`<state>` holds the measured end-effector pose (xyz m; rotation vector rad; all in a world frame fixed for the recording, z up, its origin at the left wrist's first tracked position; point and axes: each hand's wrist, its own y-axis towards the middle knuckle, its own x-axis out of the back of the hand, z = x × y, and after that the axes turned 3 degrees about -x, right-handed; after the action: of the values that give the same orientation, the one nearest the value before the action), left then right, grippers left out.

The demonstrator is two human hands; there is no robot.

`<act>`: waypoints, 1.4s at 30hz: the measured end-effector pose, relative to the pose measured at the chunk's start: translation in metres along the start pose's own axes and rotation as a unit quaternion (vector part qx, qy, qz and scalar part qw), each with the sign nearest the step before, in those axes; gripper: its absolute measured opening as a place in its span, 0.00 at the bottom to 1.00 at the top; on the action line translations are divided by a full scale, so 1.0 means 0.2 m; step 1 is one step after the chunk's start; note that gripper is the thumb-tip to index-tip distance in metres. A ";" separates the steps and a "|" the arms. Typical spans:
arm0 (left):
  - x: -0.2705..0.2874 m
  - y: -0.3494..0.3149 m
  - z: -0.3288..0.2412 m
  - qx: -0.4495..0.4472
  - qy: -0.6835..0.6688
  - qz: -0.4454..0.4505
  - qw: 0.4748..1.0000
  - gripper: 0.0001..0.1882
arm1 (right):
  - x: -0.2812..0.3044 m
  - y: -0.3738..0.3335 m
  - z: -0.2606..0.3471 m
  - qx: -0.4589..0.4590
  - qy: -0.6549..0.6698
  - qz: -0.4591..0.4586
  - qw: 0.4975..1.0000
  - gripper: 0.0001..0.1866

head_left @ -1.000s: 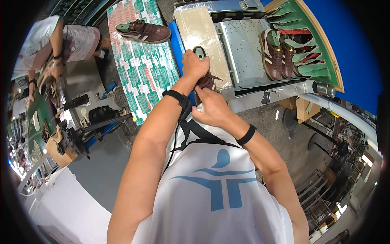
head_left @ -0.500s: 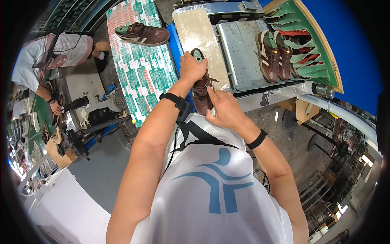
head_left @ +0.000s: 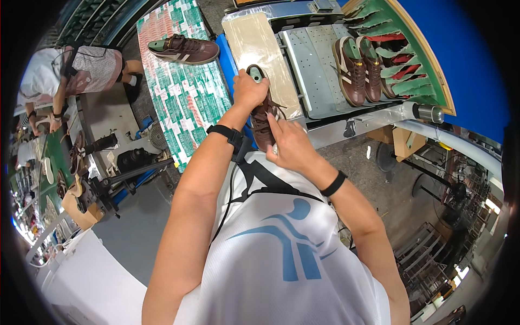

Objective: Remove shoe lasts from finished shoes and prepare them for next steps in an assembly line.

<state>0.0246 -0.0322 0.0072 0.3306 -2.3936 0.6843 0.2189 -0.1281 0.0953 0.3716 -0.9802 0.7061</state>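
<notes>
Brown shoe [head_left: 261,130] is gripped by the left hand [head_left: 249,91], right hand [head_left: 294,144] hold unclear, near a beige panel [head_left: 246,40] and green-white tabletop [head_left: 187,92].

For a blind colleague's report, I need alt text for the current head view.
The left hand grips a brown shoe by its opening, the right hand at its laces. Another shoe rests on a patterned surface at left; similar shoes stand on gray metal at right.

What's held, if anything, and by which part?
Left grip holds a brown lace-up sneaker near its ankle opening; right grip is at its laces, hold unclear.
</notes>
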 end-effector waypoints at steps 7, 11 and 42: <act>-0.02 0.01 0.05 -0.018 0.000 -0.010 1.000 0.43 | 0.07 -0.02 0.02 -0.023 -0.020 0.066 0.997 0.43; 0.03 -0.05 -0.10 0.041 0.020 0.043 0.998 0.47 | 0.03 -0.09 -0.15 -0.135 -0.132 0.074 0.979 0.39; 0.06 -0.03 0.01 0.016 0.011 0.025 0.999 0.49 | 0.13 -0.06 0.21 -0.110 -0.079 0.084 0.987 0.39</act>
<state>0.0161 -0.0390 0.0160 0.2741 -2.3790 0.7452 0.2112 -0.1520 0.1389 0.1536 -1.2382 0.7186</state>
